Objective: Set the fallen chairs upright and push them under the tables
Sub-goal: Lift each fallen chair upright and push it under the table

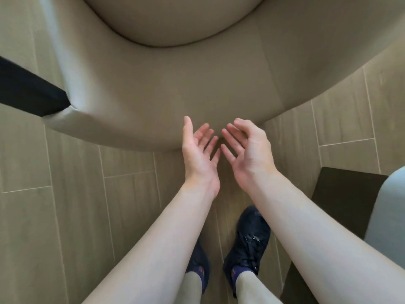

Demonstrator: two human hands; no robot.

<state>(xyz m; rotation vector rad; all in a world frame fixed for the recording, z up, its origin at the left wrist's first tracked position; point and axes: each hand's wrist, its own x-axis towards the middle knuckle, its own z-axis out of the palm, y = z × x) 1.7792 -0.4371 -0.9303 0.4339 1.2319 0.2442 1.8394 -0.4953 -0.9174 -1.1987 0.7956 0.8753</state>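
Note:
A beige upholstered chair (166,84) fills the upper half of the view, its curved backrest nearest me and the round seat cushion (173,18) beyond. A black leg or arm piece (28,88) juts from its left corner. My left hand (199,154) and my right hand (245,150) hover side by side at the lower edge of the backrest, palms facing each other, fingers relaxed and holding nothing. Whether the fingertips touch the chair I cannot tell.
Wood-look floor tiles (76,205) lie below. My feet in dark shoes (249,242) stand just behind the chair. At the right edge are a dark brown piece of furniture (344,200) and a pale grey rounded object (390,216).

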